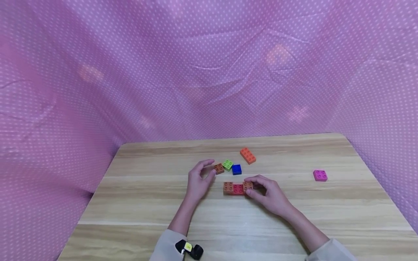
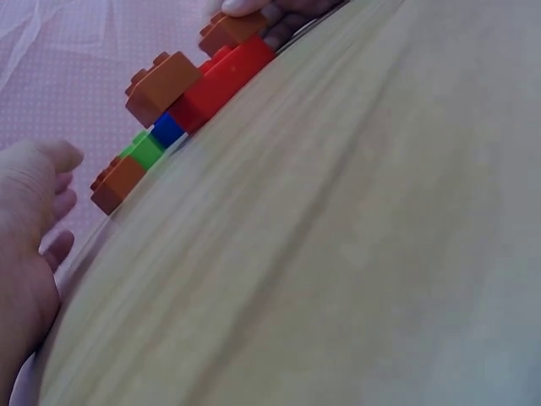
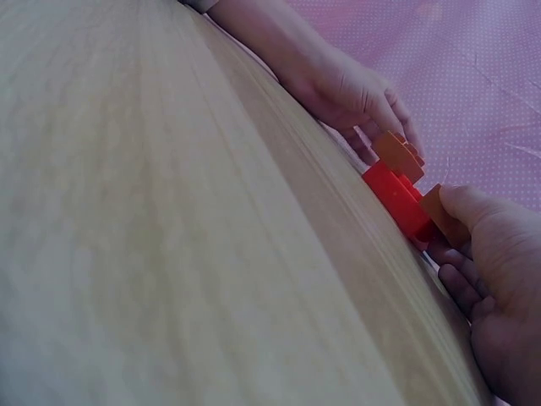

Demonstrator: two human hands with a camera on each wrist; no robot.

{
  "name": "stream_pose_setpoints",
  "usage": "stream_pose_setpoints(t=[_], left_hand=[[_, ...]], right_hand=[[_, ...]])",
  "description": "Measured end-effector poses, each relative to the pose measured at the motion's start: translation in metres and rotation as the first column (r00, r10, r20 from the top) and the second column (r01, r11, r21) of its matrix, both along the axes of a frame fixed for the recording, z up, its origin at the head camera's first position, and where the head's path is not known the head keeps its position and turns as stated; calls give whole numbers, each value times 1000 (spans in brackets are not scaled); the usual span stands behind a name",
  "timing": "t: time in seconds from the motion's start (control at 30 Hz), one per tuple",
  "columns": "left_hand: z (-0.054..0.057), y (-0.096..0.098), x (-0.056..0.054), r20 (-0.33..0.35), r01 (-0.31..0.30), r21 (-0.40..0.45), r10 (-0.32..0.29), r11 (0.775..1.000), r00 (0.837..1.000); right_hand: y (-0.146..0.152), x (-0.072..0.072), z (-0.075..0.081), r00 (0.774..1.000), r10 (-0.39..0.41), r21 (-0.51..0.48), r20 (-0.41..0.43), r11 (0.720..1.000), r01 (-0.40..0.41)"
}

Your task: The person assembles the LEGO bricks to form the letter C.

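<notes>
A red toy brick (image 1: 238, 189) lies on the table, with one brown brick (image 1: 228, 187) on top at its left end. At its right end, my right hand (image 1: 272, 197) pinches another brown brick (image 1: 248, 186) between thumb and fingers; this brick sits on or just over the red one. My left hand (image 1: 197, 183) is beside a loose brown brick (image 1: 218, 168), thumb and fingers spread toward it. In the left wrist view a gap shows between the left hand (image 2: 34, 220) and that loose brick (image 2: 118, 184).
A lime green brick (image 1: 228, 165) and a blue brick (image 1: 236, 169) lie close to the loose brown one. Farther back is a long orange brick (image 1: 248, 156). A magenta brick (image 1: 320, 175) lies off to the right. Pink dotted cloth (image 1: 209, 90) hangs around the wooden table (image 1: 137, 203).
</notes>
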State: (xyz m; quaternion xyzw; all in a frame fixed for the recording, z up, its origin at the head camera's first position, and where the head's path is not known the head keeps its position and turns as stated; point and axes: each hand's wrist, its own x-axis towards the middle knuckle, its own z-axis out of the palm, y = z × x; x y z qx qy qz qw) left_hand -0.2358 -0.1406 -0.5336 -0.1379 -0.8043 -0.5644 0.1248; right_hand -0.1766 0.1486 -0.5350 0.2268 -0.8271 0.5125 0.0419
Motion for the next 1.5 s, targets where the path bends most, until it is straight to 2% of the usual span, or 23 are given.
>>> stream_pose_setpoints(t=[0.17, 0.33, 0.53, 0.7, 0.8, 0.9, 1.07, 1.2, 1.3, 1.4, 1.5], left_hand=[[-1, 5, -5, 77, 25, -82, -19, 996, 997], [-1, 11, -6, 70, 49, -159, -38, 986, 997], [-2, 15, -6, 60, 55, -171, -46, 984, 997], [-2, 13, -1, 45, 31, -121, -25, 992, 999], [-3, 9, 5, 27, 21, -44, -20, 999, 999], [-3, 6, 17, 36, 37, 41, -39, 998, 999], [1, 10, 37, 53, 121, 148, -130, 982, 990], [4, 15, 49, 32, 203, 139, -210, 969, 977], [6, 17, 57, 48, 239, 111, -245, 965, 968], [6, 18, 60, 58, 267, 98, -274, 959, 960], [5, 19, 60, 34, 290, 85, -294, 953, 955]], right_hand=[[3, 0, 1, 1000, -2, 1, 9, 1000, 2], [6, 0, 0, 1000, -9, 1, 15, 1000, 9], [8, 2, 1, 1000, -16, 3, 19, 1000, 16], [7, 3, -1, 999, -22, -8, 31, 1000, 22], [4, 5, -3, 999, -17, -20, 36, 1000, 18], [1, 7, -4, 999, -4, -29, 34, 1000, 5], [0, 7, -5, 1000, 5, -38, 12, 999, -5], [1, 6, -5, 1000, 8, -35, -1, 999, -8], [2, 6, -4, 1000, 7, -35, -1, 999, -7], [2, 6, -3, 1000, 6, -33, 5, 999, -6], [2, 5, -1, 1000, 9, -28, 10, 1000, -9]])
